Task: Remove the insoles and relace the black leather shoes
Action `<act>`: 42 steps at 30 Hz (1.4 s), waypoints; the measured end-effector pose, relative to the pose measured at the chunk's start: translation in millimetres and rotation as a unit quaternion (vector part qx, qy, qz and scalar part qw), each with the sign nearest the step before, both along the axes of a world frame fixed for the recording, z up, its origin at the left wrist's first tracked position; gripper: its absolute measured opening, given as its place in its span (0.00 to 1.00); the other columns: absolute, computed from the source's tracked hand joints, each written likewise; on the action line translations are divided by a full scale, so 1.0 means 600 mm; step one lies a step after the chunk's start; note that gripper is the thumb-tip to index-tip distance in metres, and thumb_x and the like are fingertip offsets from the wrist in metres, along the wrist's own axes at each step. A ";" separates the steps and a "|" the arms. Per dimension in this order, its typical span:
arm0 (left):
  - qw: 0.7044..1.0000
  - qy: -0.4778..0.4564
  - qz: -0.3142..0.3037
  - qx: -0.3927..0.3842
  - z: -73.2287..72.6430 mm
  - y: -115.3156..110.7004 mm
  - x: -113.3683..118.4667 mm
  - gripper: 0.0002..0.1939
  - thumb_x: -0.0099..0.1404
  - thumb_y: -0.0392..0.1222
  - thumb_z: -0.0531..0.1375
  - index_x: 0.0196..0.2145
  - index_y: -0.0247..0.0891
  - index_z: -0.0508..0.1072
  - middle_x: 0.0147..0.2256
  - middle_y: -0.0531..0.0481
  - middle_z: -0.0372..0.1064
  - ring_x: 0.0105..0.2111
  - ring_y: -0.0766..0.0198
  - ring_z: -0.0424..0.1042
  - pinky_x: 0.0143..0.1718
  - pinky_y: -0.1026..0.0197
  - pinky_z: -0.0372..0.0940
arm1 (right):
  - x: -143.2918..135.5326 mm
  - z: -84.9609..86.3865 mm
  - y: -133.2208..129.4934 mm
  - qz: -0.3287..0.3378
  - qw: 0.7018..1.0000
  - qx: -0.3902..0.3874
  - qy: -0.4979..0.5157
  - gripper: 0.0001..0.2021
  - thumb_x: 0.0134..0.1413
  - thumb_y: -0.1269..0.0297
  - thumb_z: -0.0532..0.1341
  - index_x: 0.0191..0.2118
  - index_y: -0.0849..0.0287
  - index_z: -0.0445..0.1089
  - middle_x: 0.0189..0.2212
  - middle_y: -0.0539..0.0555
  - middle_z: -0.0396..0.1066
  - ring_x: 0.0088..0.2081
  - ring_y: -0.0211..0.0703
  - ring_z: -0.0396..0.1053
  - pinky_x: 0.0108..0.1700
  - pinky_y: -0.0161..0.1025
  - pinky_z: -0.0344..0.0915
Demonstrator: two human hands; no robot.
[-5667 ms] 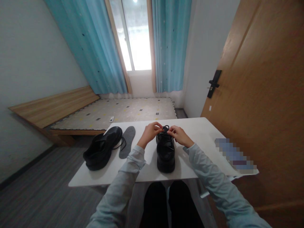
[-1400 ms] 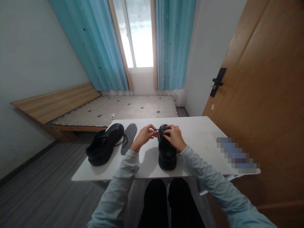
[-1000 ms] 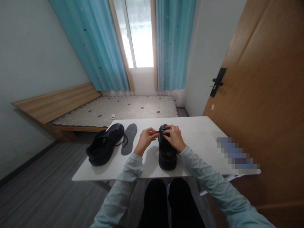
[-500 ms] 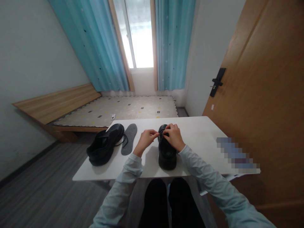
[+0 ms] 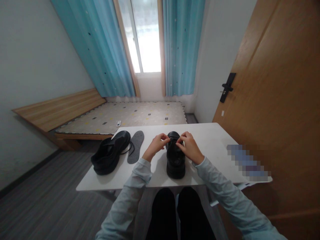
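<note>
A black lace-up shoe [image 5: 175, 166] stands on the white table [image 5: 205, 146] in front of me, its toe pointing away. My left hand [image 5: 158, 144] pinches a shoelace [image 5: 172, 139] at the left of its tongue area. On the other side my right hand [image 5: 190, 145] is closed in a pinch on the lace too, fingertips over the shoe's opening. The thin dark lace is hard to make out against the black shoe. To the left lies the second black shoe [image 5: 107, 156], tilted toward the right, with its loose lace resting by a grey insole [image 5: 136, 146].
Beyond the table is a bed [image 5: 140, 113] with a small white device [image 5: 118, 123] on it. A blurred-out flat item [image 5: 247, 161] lies at the table's right edge. A wooden door [image 5: 280, 110] stands on the right; blue curtains [image 5: 183, 50] flank the window.
My hands have drawn apart, the right one moving rightward and the left slightly up, with the lace between them. The shoes and the insole stay where they were.
</note>
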State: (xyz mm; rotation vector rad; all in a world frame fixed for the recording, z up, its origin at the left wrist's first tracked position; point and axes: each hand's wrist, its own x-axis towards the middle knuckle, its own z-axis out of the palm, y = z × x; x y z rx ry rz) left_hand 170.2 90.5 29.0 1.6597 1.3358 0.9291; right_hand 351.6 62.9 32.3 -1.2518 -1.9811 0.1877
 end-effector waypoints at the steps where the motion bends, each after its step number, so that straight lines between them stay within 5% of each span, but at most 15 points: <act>1: 1.000 0.000 0.000 0.002 0.001 0.000 0.000 0.13 0.56 0.47 0.59 0.34 0.35 0.71 0.32 0.48 0.69 0.25 0.69 0.67 0.18 0.70 0.62 | 0.006 0.002 -0.003 0.010 1.000 -0.006 0.018 0.02 0.49 0.73 0.63 0.28 0.60 0.71 0.34 0.54 0.62 0.39 0.45 0.63 0.45 0.44 0.63; 17: 0.984 0.130 -0.056 0.104 0.038 0.005 0.025 0.10 0.53 0.46 0.64 0.24 0.36 0.74 0.25 0.50 0.69 0.22 0.67 0.66 0.22 0.67 0.61 | 0.060 0.024 -0.061 0.046 0.994 -0.030 0.090 0.06 0.53 0.67 0.59 0.27 0.60 0.68 0.30 0.53 0.65 0.30 0.39 0.65 0.32 0.38 0.66; 22: 0.993 0.093 -0.051 0.060 0.035 0.010 0.030 0.13 0.57 0.47 0.61 0.22 0.35 0.71 0.21 0.51 0.65 0.20 0.69 0.64 0.17 0.69 0.60 | 0.069 0.014 -0.063 0.045 0.987 -0.056 0.145 0.06 0.54 0.64 0.59 0.28 0.59 0.66 0.30 0.53 0.66 0.31 0.40 0.67 0.32 0.38 0.69; 30: 0.990 0.019 -0.143 -0.009 0.031 0.019 0.005 0.12 0.54 0.46 0.64 0.31 0.34 0.75 0.28 0.48 0.68 0.28 0.65 0.69 0.21 0.68 0.68 | 0.076 -0.005 -0.056 0.069 0.955 -0.123 0.263 0.11 0.52 0.55 0.61 0.29 0.59 0.65 0.33 0.55 0.69 0.32 0.42 0.71 0.34 0.43 0.73; 42: 0.984 0.086 -0.027 0.154 0.011 -0.002 0.008 0.06 0.61 0.40 0.58 0.29 0.38 0.72 0.27 0.49 0.70 0.26 0.64 0.70 0.27 0.64 0.67 | 0.091 -0.008 -0.028 0.037 0.951 -0.112 0.287 0.15 0.48 0.51 0.64 0.28 0.59 0.66 0.31 0.54 0.69 0.31 0.41 0.68 0.28 0.40 0.73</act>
